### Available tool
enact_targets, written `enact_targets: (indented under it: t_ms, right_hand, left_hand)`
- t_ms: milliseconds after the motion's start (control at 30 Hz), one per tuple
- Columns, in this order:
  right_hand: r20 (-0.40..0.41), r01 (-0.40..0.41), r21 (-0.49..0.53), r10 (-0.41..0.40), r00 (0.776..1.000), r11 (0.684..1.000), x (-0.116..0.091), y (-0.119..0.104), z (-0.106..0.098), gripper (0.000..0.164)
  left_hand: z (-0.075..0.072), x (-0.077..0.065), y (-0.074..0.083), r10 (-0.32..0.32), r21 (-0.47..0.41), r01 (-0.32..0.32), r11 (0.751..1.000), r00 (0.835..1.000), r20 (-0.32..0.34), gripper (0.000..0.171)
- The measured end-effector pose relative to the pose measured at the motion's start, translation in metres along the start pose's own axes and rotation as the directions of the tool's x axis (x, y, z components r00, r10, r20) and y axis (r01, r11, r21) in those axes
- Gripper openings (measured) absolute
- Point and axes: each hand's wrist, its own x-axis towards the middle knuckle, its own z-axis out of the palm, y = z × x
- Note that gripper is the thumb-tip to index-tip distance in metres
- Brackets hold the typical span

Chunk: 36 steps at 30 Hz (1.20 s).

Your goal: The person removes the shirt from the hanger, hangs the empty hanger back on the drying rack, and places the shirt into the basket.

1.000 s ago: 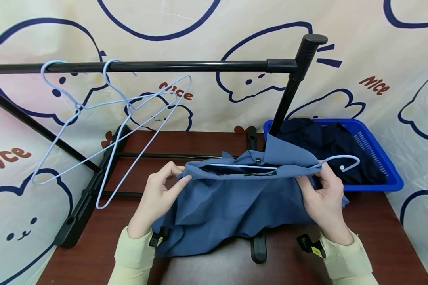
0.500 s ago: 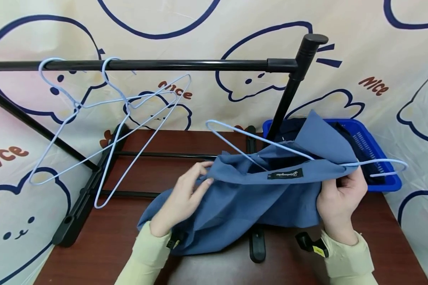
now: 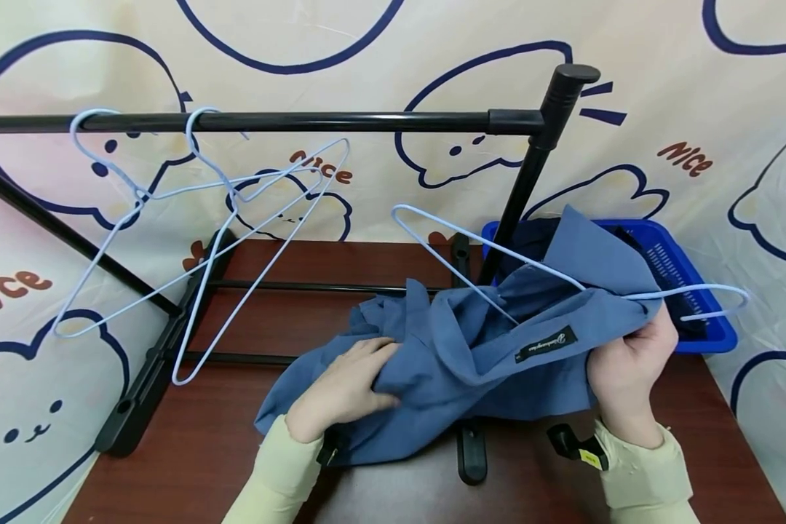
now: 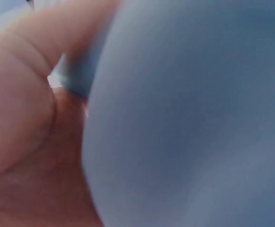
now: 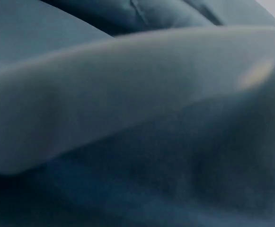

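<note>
A blue collared shirt [image 3: 426, 386] lies bunched over the table, its collar lifted and a dark label [image 3: 546, 343] showing inside the neckband. My right hand [image 3: 632, 371] grips the collar's right end, just under the hook of a light-blue wire hanger [image 3: 668, 292]. One end of that hanger sticks out above the shirt toward the left, and its lower wire runs into the neck opening. Whether my right fingers also hold the wire is hidden. My left hand [image 3: 347, 386] rests on the shirt's left part with loosely spread fingers. Blurred blue cloth [image 4: 184, 113] fills most of the left wrist view.
Two light-blue hangers [image 3: 199, 291] hang from the black rack's bar [image 3: 367, 122] at the left. A blue basket [image 3: 701, 306] with dark clothes stands at the back right, behind the rack's post [image 3: 524, 182]. The rack's base crosses the brown table [image 3: 399, 502].
The hanger and collar have moved right, and one hanger end has come out of the neck opening. My left hand has left the collar edge and moved down onto the shirt.
</note>
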Motion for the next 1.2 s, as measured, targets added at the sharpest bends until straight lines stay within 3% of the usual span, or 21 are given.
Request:
enact_targets:
  t_ms: [100,200,300,400,467,533,600,667,733,833,900,967,1033,1133,1167,1200]
  right_hand:
    - [0.033,-0.008,-0.019,0.009,0.999,1.0,-0.003,0.0,0.001,0.019]
    - [0.065,-0.016,-0.008,0.016,0.998,1.0,-0.006,-0.002,0.003,0.018]
    - [0.102,-0.018,-0.003,0.018,0.995,1.0,-0.009,-0.004,0.005,0.017]
    - [0.143,-0.02,-0.003,0.02,0.989,1.0,-0.011,-0.006,0.006,0.018]
    - [0.163,-0.022,0.001,0.022,0.986,1.0,-0.012,-0.006,0.006,0.018]
    - [0.172,-0.027,0.004,0.026,0.985,1.0,-0.013,-0.004,0.006,0.016]
    - [0.186,-0.03,0.008,0.028,0.982,1.0,-0.014,0.001,0.005,0.013]
    - [0.214,-0.038,0.022,0.032,0.976,0.999,-0.016,0.007,0.003,0.01]
    - [0.265,-0.056,0.018,0.049,0.963,0.998,-0.018,0.011,0.003,0.007]
    - [0.367,-0.078,-0.009,0.076,0.927,0.997,-0.023,0.016,0.003,0.011]
    - [0.436,-0.089,-0.053,0.104,0.894,0.995,-0.025,0.017,0.005,0.017]
    - [0.492,-0.089,-0.082,0.118,0.863,0.993,-0.026,0.019,0.005,0.018]
    - [0.527,-0.092,-0.101,0.132,0.839,0.991,-0.025,0.016,0.007,0.019]
    - [0.557,-0.087,-0.114,0.136,0.819,0.99,-0.021,0.005,0.011,0.018]
    - [0.565,-0.086,-0.12,0.139,0.813,0.989,-0.02,0.001,0.012,0.017]
    - [0.572,-0.088,-0.125,0.144,0.807,0.988,-0.019,-0.002,0.014,0.017]
  left_hand:
    - [-0.003,-0.001,-0.007,0.02,-0.078,-0.03,0.997,0.992,-0.125,0.043]
    - [-0.003,0.004,-0.012,0.018,-0.248,-0.08,0.966,0.97,-0.241,0.041]
    - [-0.005,0.011,-0.011,-0.012,-0.427,-0.143,0.893,0.941,-0.339,0.03]
    - [-0.013,0.016,-0.003,0.001,-0.547,-0.26,0.795,0.904,-0.428,0.028]
    - [-0.019,0.02,0.004,0.033,-0.598,-0.333,0.729,0.89,-0.455,0.032]
    - [-0.026,0.022,0.013,0.053,-0.642,-0.362,0.676,0.892,-0.448,0.036]
    - [-0.029,0.024,0.019,0.053,-0.69,-0.324,0.647,0.922,-0.383,0.035]
    - [-0.029,0.027,0.021,0.03,-0.717,-0.22,0.662,0.963,-0.267,0.029]
    - [-0.017,0.035,0.011,0.017,-0.676,-0.12,0.727,0.987,-0.158,0.022]
    - [0.006,0.045,-0.009,0.001,-0.556,-0.02,0.831,0.999,-0.034,0.025]
    - [0.017,0.05,-0.021,-0.003,-0.503,-0.005,0.864,1.0,-0.016,0.033]
    - [0.013,0.048,-0.026,-0.013,-0.518,0.006,0.856,1.0,-0.01,0.043]
    - [0.001,0.043,-0.03,-0.013,-0.58,-0.004,0.814,1.0,-0.025,0.052]
    - [-0.026,0.029,-0.032,-0.031,-0.653,-0.046,0.756,0.994,-0.106,0.056]
    - [-0.036,0.024,-0.032,-0.051,-0.658,-0.061,0.75,0.987,-0.151,0.054]
    - [-0.045,0.019,-0.031,-0.074,-0.682,-0.08,0.727,0.978,-0.194,0.051]
